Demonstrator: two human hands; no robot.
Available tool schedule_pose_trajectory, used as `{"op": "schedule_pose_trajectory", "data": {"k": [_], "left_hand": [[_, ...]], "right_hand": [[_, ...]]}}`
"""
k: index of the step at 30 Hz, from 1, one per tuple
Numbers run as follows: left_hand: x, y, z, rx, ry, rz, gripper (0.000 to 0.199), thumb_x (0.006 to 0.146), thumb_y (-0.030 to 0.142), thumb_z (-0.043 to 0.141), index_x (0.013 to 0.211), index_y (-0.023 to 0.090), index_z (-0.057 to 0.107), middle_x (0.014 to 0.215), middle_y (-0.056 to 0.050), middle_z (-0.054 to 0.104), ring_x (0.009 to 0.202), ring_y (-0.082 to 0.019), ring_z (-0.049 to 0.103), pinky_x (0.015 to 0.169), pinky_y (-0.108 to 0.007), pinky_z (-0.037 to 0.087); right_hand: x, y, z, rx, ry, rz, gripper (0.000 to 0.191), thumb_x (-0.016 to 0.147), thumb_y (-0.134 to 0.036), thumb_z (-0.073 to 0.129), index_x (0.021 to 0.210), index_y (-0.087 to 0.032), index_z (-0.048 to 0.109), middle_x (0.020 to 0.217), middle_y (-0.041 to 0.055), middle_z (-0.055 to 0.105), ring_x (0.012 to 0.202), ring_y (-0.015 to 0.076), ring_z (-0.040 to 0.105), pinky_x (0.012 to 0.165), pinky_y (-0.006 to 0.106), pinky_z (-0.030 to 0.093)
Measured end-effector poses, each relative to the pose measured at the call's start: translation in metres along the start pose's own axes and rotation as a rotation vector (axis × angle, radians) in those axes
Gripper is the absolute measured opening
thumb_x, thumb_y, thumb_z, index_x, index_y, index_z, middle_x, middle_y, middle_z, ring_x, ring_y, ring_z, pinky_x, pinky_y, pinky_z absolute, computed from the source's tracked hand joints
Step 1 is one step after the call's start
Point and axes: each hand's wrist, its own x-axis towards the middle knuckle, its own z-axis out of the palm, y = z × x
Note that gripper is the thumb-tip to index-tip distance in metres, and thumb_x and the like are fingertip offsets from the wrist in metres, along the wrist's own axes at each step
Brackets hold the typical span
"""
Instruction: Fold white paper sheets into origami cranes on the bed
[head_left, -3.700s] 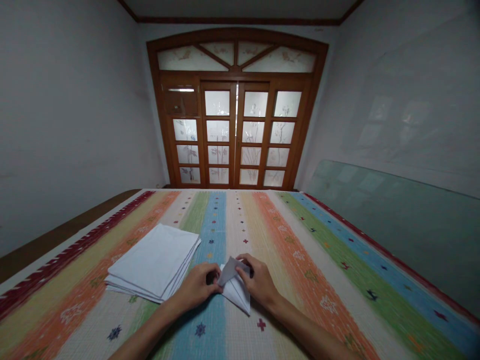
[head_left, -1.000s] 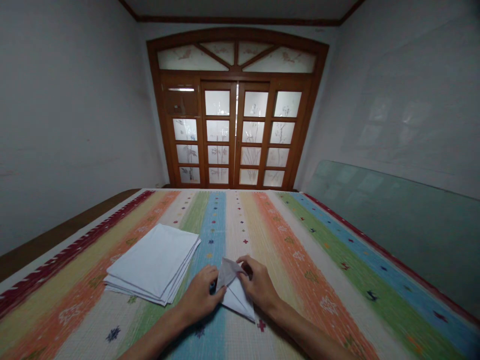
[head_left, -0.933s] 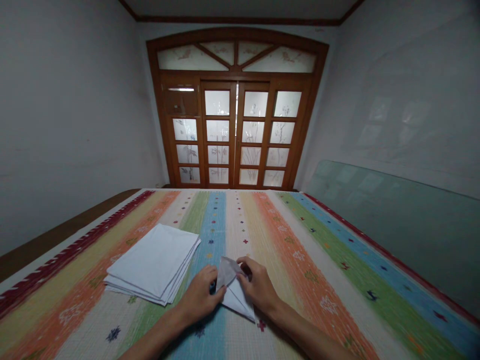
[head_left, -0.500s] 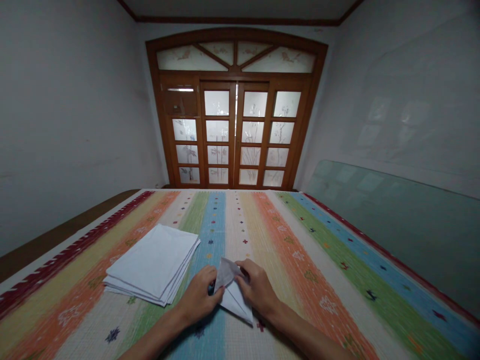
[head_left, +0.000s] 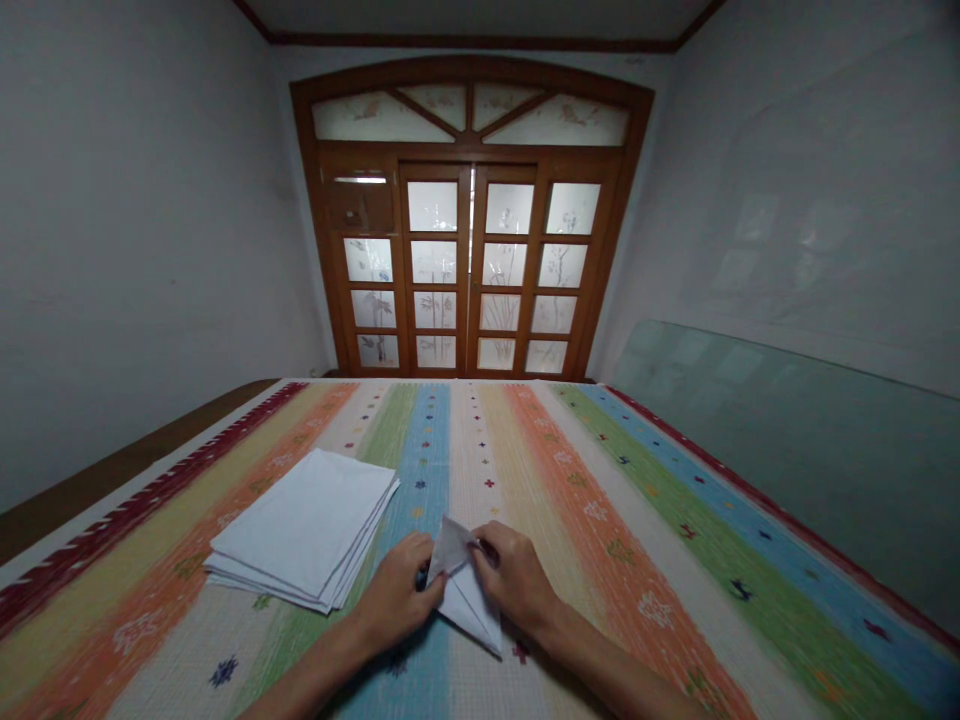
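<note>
A folded white paper [head_left: 466,595], pointed toward me, lies on the striped bedspread [head_left: 592,560] between my two hands. Its upper flap stands slightly raised. My left hand [head_left: 394,590] pinches the paper's left side, and my right hand [head_left: 516,580] grips its upper right edge, with the fingertips partly hidden behind the flap. To the left of my left hand lies a neat stack of white paper sheets [head_left: 300,530], not touching it.
The bedspread runs far ahead to a pair of wooden glazed doors [head_left: 469,265]. A large green-tinted glass pane [head_left: 787,460] stands along the right side. A brown wooden edge [head_left: 112,465] runs along the bed's left side.
The folded paper has shifted toward me, and its raised flap now looks narrower and lower. Both hands have moved closer to me with it, and the stack has not moved.
</note>
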Motion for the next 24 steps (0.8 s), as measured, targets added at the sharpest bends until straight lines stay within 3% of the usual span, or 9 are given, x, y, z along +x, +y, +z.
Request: {"op": "schedule_pose_trajectory", "data": {"k": [5,14,20,24], "left_hand": [[-0.0010,0.0002,0.0007,0.049,-0.025,0.083,0.014,0.087,0.019,0.055,0.087,0.021,0.069,0.098,-0.008,0.071,0.099,-0.026,0.060,0.093,-0.035,0.047],[-0.0018,-0.0002,0.0012,0.063,-0.033,0.132,0.014,0.086,0.015,0.055,0.087,0.019,0.068,0.098,-0.008,0.068,0.099,-0.025,0.059,0.089,-0.035,0.046],[-0.0011,0.0000,0.0021,0.069,-0.028,0.122,0.013,0.085,0.014,0.055,0.085,0.020,0.067,0.097,-0.007,0.068,0.098,-0.026,0.058,0.089,-0.036,0.045],[-0.0011,0.0000,0.0021,0.058,-0.015,0.110,0.013,0.085,0.016,0.054,0.086,0.019,0.067,0.097,-0.008,0.069,0.097,-0.026,0.058,0.089,-0.036,0.045]], "right_hand": [[-0.0001,-0.0040,-0.0009,-0.128,0.027,-0.064,0.007,0.089,-0.014,0.067,0.086,-0.017,0.073,0.081,0.0072,0.071,0.078,0.0223,0.066,0.071,0.030,0.047],[0.0010,-0.0032,-0.0009,-0.074,0.123,-0.178,0.012,0.090,-0.008,0.066,0.091,-0.018,0.071,0.082,0.0053,0.070,0.076,0.0208,0.067,0.071,0.030,0.049],[0.0000,-0.0033,0.0020,-0.054,0.113,-0.165,0.013,0.093,-0.009,0.061,0.092,-0.018,0.070,0.085,0.0063,0.072,0.075,0.0199,0.068,0.070,0.029,0.051],[0.0014,-0.0032,-0.0024,-0.057,0.059,-0.079,0.027,0.088,-0.007,0.062,0.112,-0.018,0.067,0.098,0.0092,0.070,0.085,0.0222,0.069,0.077,0.032,0.054]]}}
